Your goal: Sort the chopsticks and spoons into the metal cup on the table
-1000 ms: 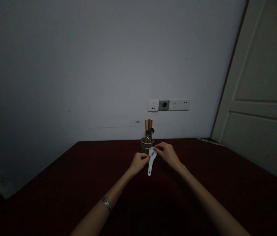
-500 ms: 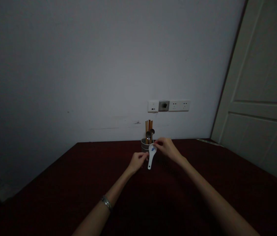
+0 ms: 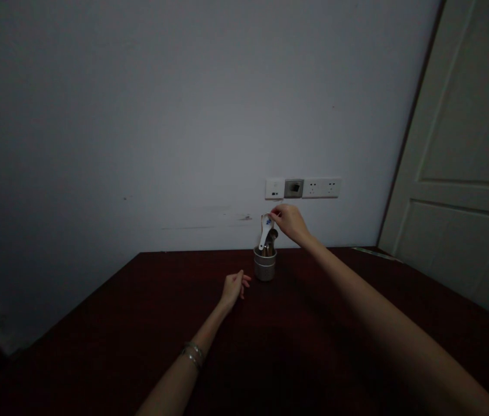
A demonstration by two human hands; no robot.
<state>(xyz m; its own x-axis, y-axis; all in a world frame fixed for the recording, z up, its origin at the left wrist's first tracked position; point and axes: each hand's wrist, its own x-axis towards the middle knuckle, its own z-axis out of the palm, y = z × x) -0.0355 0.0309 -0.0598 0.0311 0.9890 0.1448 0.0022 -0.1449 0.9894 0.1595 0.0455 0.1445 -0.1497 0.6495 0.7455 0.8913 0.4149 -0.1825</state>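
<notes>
My right hand (image 3: 290, 221) pinches a white soup spoon (image 3: 266, 229) with a blue pattern by the rim of its bowl. The spoon's handle points down over the mouth of a metal cup (image 3: 265, 268). Whether the handle tip is inside the rim I cannot tell. Metal spoons (image 3: 274, 234) stand in the cup behind it, and the chopsticks there are mostly hidden. My left hand (image 3: 233, 289) holds nothing; its fingers are loosely bent and apart, just left of the cup and not touching it.
The cup stands on a dark red table (image 3: 175, 300) near its back edge. Behind rises a pale wall with sockets and a switch (image 3: 294, 188). A panelled door (image 3: 465, 190) is at the right. A flat strip (image 3: 374, 253) lies at the back right edge.
My right hand has raised the soup spoon and brought it above the cup. My left hand has let go of the spoon's side and drawn back to the left, its fingers loosened.
</notes>
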